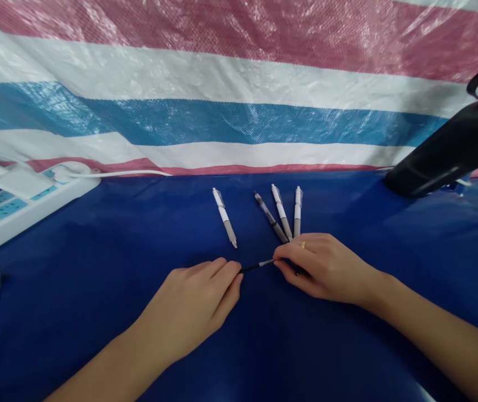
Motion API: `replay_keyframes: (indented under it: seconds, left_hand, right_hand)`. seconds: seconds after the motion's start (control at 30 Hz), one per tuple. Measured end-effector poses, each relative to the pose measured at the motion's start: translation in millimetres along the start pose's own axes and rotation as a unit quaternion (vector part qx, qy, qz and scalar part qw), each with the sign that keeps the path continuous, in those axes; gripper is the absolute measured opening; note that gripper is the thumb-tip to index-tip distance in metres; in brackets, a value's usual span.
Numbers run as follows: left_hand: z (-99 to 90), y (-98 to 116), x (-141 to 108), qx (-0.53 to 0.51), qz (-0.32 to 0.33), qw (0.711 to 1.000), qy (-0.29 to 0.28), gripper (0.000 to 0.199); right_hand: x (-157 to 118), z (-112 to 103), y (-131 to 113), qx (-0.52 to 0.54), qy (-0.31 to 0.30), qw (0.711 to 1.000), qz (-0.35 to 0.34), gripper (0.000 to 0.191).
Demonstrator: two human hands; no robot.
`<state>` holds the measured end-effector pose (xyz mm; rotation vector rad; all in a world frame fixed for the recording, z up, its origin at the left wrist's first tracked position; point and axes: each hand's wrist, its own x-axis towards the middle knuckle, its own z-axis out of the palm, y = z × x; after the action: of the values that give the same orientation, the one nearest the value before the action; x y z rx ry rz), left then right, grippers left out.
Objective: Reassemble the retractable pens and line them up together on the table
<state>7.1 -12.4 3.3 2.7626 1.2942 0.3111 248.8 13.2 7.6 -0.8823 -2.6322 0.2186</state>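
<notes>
Head view: left hand (184,312), right hand (326,268), fingers (226,272) pinching a black refill (255,266) between them; four pens (279,209) within reach above.

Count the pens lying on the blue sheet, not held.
4: leftmost pen, then second, third and fourth, nearest the right hand. The hands may hide more.
</notes>
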Motion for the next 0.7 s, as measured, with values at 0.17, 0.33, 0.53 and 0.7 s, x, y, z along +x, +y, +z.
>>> replay_keyframes:
  seconds: [0.17,0.33,0.53,0.7]
  left_hand:
    - [3.4,-0.4,-1.6,0.004,0.024,1.000,0.004,0.023]
    - [4.7,-2.9,-2.2,-0.001,0.024,0.999,0.030,0.023]
    - [2.1,-3.0,-0.7,-0.024,0.000,0.999,0.036,0.022]
    - [2.1,-2.1,-1.0,-0.031,0.005,0.998,0.053,0.023]
  right_hand:
    - [-0.2,-0.3,-0.2,0.013,-0.014,1.000,-0.018,0.012]
    - [0.4,-3.2,-1.5,0.022,0.008,1.000,-0.008,0.015]
    - [-0.6,-9.1,-5.4,0.066,0.062,0.995,0.052,0.022]
    - [-1.1,-7.7,-2.9,0.121,0.117,0.980,0.105,0.016]
